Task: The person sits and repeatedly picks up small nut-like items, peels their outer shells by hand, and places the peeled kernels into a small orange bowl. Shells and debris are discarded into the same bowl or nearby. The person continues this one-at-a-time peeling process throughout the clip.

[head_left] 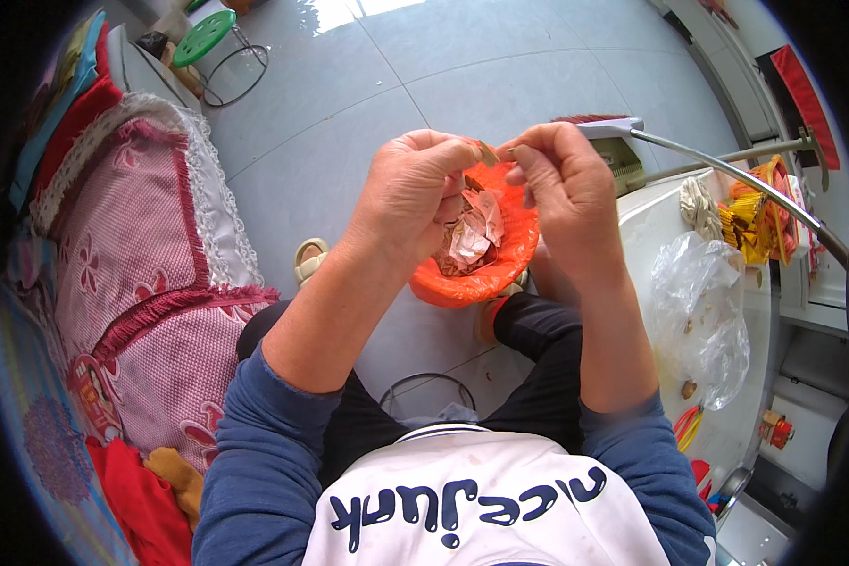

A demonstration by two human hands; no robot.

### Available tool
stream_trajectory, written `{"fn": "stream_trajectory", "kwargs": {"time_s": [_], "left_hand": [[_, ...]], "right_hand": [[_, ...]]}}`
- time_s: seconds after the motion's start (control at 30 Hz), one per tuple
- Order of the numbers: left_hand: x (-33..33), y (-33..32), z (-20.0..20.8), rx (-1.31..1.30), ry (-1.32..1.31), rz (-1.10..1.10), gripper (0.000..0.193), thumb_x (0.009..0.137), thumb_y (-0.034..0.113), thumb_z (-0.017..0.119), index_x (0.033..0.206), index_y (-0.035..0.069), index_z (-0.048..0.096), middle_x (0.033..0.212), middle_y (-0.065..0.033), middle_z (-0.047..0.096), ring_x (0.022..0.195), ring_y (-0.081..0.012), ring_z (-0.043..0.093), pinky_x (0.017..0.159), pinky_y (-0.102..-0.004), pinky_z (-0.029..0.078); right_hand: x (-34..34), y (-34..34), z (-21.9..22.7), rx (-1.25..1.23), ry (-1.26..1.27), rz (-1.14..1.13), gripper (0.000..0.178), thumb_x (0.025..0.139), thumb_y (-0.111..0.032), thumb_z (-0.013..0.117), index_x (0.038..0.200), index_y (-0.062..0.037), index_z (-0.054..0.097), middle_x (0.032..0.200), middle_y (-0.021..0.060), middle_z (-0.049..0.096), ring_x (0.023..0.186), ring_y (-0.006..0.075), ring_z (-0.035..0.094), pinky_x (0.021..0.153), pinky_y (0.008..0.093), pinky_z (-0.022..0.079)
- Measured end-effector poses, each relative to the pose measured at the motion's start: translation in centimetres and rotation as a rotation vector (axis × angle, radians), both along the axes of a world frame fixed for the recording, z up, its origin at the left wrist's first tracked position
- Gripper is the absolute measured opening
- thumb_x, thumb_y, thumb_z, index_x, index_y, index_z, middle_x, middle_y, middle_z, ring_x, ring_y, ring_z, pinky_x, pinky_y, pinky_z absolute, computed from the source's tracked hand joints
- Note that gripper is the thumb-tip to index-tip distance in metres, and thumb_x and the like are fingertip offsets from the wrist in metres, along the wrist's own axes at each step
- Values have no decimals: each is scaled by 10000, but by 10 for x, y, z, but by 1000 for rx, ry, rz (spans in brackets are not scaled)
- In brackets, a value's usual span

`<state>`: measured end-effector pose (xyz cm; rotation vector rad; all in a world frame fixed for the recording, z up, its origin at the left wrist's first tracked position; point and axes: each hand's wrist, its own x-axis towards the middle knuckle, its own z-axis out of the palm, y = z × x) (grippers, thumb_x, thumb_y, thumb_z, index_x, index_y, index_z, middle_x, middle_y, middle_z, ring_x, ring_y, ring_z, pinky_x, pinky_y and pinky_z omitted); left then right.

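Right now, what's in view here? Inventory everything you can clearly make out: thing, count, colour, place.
open bag: one, orange, centre
crumpled waste: several, pinkish white, in the open bag
scrap: one, brown, above the open bag
stool: one, green seat, upper left
floor: one, grey tiles, upper middle
broom: one, silver handle, upper right
dustpan: one, grey-green, beside broom
table: one, white, right
clear bag: one, colourless, on table
packets: several, yellow, right
fringed cover: at least one, pink, left
cloths: two, red, brown, lower left
sandal: at least one, cream, near centre
shirt: one, white, blue sleeves, lower middle
trousers: one pair, black, lower middle
left hand: one, bare, pinching the scrap
right hand: one, bare, pinched shut beside it
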<state>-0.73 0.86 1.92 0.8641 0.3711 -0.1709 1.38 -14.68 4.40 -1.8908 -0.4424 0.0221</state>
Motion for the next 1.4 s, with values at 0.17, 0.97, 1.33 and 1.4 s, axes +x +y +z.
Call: {"fn": "stream_trajectory", "kwargs": {"time_s": [0.17, 0.97, 1.33, 1.4], "left_hand": [[0, 1, -2, 81, 7, -22, 52, 811, -4, 612, 849, -10, 578, 697, -23, 539, 510, -32, 382, 408, -186, 252], [5, 0, -5, -700, 31, -197, 872, 962, 645, 290, 1210, -168, 484, 1157, -258, 553, 1073, -341, 555, 977, -487, 454], [2, -6, -9, -647, 59, -260, 928, 957, 668, 221, 1224, -184, 474, 1139, -221, 563, 1113, -304, 536, 1015, -420, 417], [2, -5, -9, -618, 66, -262, 923, 956, 670, 218, 1195, -176, 500, 1125, -223, 571, 1106, -306, 541, 1021, -422, 413]], "right_hand": [[-28, -19, 42, 199, -10, 131, 45, 877, -10, 610, 915, 10, 596, 778, 49, 591, 712, 122, 562, 639, 241, 463], [-7, -9, 19, -203, -372, 124, 151, 820, 30, 622, 960, -14, 657, 883, 119, 628, 762, 242, 592, 684, 310, 491], [-3, 2, -13, -371, -440, 216, 182, 749, 2, 661, 925, -38, 636, 923, 134, 604, 846, 300, 598, 700, 381, 512], [-2, 2, -14, -351, -429, 211, 180, 723, -15, 664, 893, -48, 616, 899, 138, 604, 852, 327, 594, 697, 404, 517]]}}
